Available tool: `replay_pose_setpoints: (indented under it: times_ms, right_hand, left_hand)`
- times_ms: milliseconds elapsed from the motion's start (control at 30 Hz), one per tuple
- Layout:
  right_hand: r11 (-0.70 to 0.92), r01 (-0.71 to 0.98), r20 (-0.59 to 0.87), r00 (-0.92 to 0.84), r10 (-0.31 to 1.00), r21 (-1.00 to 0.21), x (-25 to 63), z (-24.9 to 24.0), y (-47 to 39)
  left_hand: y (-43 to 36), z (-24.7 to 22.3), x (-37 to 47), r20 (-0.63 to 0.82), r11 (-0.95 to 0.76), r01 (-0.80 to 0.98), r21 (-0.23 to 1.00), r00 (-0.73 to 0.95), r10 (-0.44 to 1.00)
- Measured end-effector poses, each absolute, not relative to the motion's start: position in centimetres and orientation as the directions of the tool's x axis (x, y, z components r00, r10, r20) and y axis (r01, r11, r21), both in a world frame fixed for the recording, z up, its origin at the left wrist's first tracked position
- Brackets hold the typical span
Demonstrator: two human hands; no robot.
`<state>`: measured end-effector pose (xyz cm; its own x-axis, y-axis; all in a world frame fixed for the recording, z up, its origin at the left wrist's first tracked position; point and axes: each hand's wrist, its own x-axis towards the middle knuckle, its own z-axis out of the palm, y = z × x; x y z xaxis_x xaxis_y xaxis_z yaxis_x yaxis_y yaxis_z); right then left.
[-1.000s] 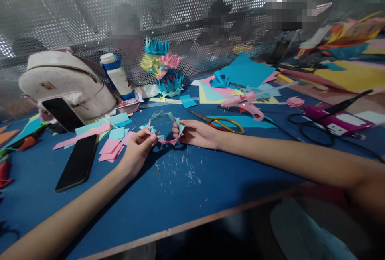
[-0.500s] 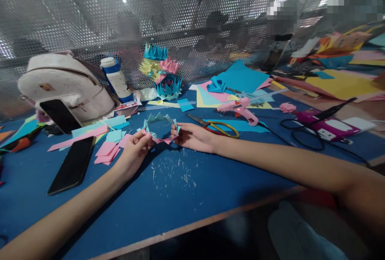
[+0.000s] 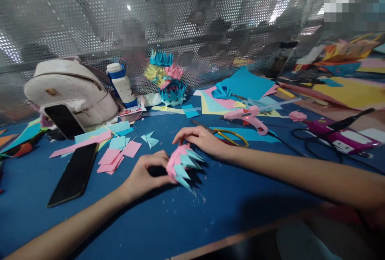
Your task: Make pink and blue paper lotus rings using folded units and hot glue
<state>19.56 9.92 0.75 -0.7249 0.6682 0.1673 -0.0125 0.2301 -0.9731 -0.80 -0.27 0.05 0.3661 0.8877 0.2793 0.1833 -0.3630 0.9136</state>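
A spiky ring of folded pink and light blue paper (image 3: 183, 163) is tipped on its side over the blue table (image 3: 234, 220), its blue points facing right. My left hand (image 3: 147, 171) grips its pink left side between thumb and fingers. At the ring's upper edge is my right hand (image 3: 201, 139), its fingers curved and apart; whether the fingertips touch the paper is unclear. Small folded light blue pieces (image 3: 149, 139) lie behind my left hand. Pink paper squares (image 3: 110, 159) are stacked to the left.
Scissors (image 3: 230, 137) and a pink glue gun (image 3: 248, 116) lie beyond my right hand. On the left are a black phone (image 3: 73, 173), another phone (image 3: 64, 120), a white backpack (image 3: 69, 87) and a bottle (image 3: 122, 85). A paper lotus stack (image 3: 167, 76) stands at the back.
The ring has come nearer and turned from lying level onto its side. My right hand has gone from pinching the ring to loosely curved fingers. Folded blue pieces now show behind my left hand.
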Motion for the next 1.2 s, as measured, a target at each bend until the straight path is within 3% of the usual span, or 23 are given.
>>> replay_pose_setpoints:
  times_ms: [100, 233, 500, 633, 767, 900, 1033, 1200]
  right_hand:
    - [0.456, 0.101, 0.201, -0.799, 0.567, -0.884, 18.5, 2.0, 11.4]
    - [0.701, 0.319, 0.138, -0.848, 0.512, -0.637, 15.2, 2.3, 13.4]
    - [0.75, 0.478, -0.104, -0.866, 0.489, -0.456, 9.0, 1.9, 15.7]
    - [0.774, 0.439, -0.185, -0.898, 0.4, -0.457, 8.5, 2.2, 16.2]
    - [0.772, 0.384, -0.168, -0.922, 0.348, -0.506, 10.3, 3.0, 16.5]
    - [0.757, 0.41, -0.15, -0.908, 0.39, -0.509, 13.8, 4.0, 16.2]
    - [0.727, 0.524, -0.148, -0.843, 0.517, -0.443, 17.6, 4.5, 14.6]
    - [0.657, 0.625, -0.015, -0.729, 0.684, -0.422, 23.0, 4.9, 11.2]
  left_hand:
    - [-0.8, 0.6, -0.6, 0.348, -0.561, 0.208, 0.801, 0.6, 0.72]
    - [-1.4, 0.9, -0.7, 0.339, -0.604, 0.205, 0.77, 0.671, 0.66]
    - [-1.5, 0.6, -0.7, 0.462, -0.663, 0.134, 0.736, 0.616, 0.638]
    - [-1.4, 0.4, -0.7, 0.442, -0.609, 0.118, 0.785, 0.582, 0.682]
    - [-1.3, 0.2, -1.1, 0.418, -0.516, 0.114, 0.849, 0.453, 0.787]
    - [-1.0, 0.0, -1.4, 0.344, -0.416, 0.153, 0.896, 0.353, 0.87]
    - [-0.7, -0.1, -1.5, 0.271, -0.308, 0.101, 0.946, 0.273, 0.923]
    - [-0.4, 0.2, -1.6, 0.226, -0.238, 0.047, 0.97, 0.187, 0.956]
